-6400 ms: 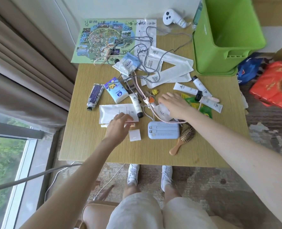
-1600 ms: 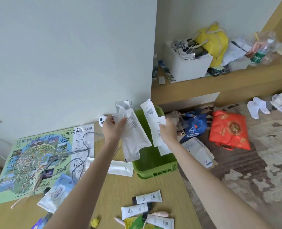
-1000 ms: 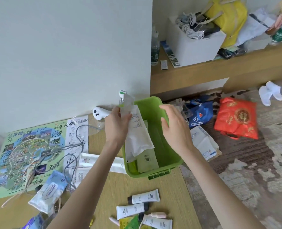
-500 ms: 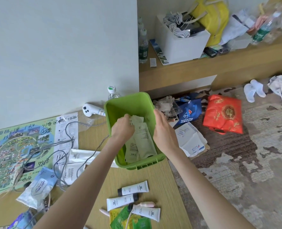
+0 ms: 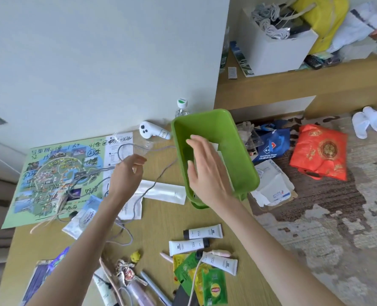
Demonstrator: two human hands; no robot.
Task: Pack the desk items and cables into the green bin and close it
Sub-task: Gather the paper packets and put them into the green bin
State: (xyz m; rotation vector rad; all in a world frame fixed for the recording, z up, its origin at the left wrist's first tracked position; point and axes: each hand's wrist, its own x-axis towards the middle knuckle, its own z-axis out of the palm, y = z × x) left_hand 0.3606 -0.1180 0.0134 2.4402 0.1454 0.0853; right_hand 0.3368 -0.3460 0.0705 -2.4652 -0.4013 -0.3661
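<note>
The green bin (image 5: 238,151) stands open at the desk's back right corner; what lies inside is mostly hidden by my right hand (image 5: 205,171), which hovers over its near left wall with straight, spread fingers and holds nothing. My left hand (image 5: 125,175) hangs empty, fingers loosely curled, above a grey cable (image 5: 161,175) and a long white packet (image 5: 161,192). Nearer me lie three white tubes (image 5: 203,231), green tea sachets (image 5: 214,288) and a blue wipes pack (image 5: 83,217). A white controller (image 5: 150,130) sits by the wall.
A green map sheet (image 5: 59,173) covers the desk's back left. A water bottle (image 5: 181,107) stands behind the bin. On the floor to the right lie a blue bag (image 5: 269,146), a red bag (image 5: 320,151) and papers (image 5: 273,188). A white box (image 5: 276,51) sits on the shelf.
Both hands have come up out of the bin, leaving the packets inside. My left hand has moved left over the cable; my right hand has risen above the bin's near wall.
</note>
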